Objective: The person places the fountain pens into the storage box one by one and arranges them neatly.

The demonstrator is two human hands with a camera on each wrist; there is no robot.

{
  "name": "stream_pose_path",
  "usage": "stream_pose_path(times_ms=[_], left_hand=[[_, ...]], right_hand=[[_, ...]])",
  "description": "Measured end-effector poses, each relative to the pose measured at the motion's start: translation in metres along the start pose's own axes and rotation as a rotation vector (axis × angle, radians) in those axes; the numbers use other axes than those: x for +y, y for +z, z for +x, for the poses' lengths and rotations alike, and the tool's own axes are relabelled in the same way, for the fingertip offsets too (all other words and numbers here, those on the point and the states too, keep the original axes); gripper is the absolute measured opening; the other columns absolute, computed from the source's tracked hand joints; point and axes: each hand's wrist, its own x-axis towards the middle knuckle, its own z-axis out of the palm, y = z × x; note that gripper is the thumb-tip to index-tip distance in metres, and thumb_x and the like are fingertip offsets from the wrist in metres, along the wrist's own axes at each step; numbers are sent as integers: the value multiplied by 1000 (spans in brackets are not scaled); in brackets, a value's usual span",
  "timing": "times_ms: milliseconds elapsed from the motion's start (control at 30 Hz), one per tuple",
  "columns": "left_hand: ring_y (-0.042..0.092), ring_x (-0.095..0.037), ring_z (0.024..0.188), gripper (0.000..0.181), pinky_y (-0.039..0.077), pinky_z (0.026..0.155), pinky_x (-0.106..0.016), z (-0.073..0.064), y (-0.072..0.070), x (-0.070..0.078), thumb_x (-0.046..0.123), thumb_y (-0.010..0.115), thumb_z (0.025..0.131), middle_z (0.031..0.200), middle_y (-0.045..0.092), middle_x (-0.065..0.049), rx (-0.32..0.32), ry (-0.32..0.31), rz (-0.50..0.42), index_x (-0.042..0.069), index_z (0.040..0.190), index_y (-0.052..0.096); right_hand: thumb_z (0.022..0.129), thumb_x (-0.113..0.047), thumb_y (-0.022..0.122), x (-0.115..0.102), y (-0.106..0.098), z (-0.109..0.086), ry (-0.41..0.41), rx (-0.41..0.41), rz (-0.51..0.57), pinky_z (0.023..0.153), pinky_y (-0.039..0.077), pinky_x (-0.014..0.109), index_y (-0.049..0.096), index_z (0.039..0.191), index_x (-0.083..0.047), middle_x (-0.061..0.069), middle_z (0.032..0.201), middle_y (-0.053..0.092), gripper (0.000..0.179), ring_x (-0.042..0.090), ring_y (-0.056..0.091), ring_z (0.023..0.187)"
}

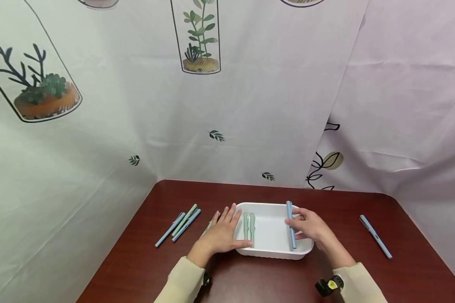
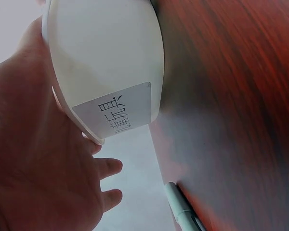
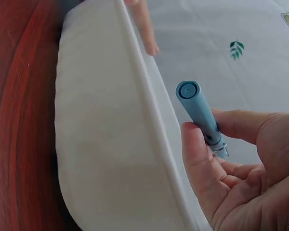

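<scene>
A white tray [image 1: 267, 253] stands on the table, with two green pens [image 1: 245, 225] side by side against its left part. My left hand [image 1: 221, 235] rests over the tray's left rim, fingers spread and the thumb reaching across the front corner. A printed label [image 2: 114, 109] shows on the tray's outer wall in the left wrist view. Above the tray's right side, my right hand [image 1: 311, 226] pinches a blue pen [image 1: 290, 229] between thumb and fingers. The right wrist view shows the round end of this blue pen [image 3: 197, 106] pointing toward the camera.
Left of the tray lie two blue pens [image 1: 170, 229] with a green pen [image 1: 184, 220] between them. Another green pen [image 2: 180, 204] is partly hidden behind my left hand. A single blue pen [image 1: 376, 237] lies at the right. A printed curtain [image 1: 250, 126] hangs behind the table.
</scene>
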Motion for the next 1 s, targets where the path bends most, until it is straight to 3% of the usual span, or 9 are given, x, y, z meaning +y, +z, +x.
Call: stream_pose_path(times_ms=[433, 667, 1000], left_hand=[[20, -36, 154, 112, 17, 122, -59, -2, -2, 2, 79, 60, 82, 169, 14, -14, -9, -15, -8, 10, 162, 25], [19, -36, 154, 112, 16, 122, -58, -1, -3, 3, 80, 60, 81, 169, 14, -14, -6, -16, -1, 10, 162, 25], [18, -35, 155, 112, 16, 122, -58, -2, -2, 0, 81, 57, 82, 169, 13, -14, -13, -9, 10, 10, 162, 24]], right_hand=[[91, -14, 75, -4, 48, 14, 8, 3, 55, 62, 60, 33, 56, 129, 7, 13, 89, 63, 47, 18, 63, 73], [90, -13, 75, -3, 60, 20, 41, 35, 58, 60, 59, 30, 56, 128, 6, 13, 89, 64, 46, 18, 63, 71], [88, -10, 76, -2, 72, 27, 61, -18, 14, 58, 59, 30, 56, 125, 9, 13, 88, 62, 46, 16, 63, 63]])
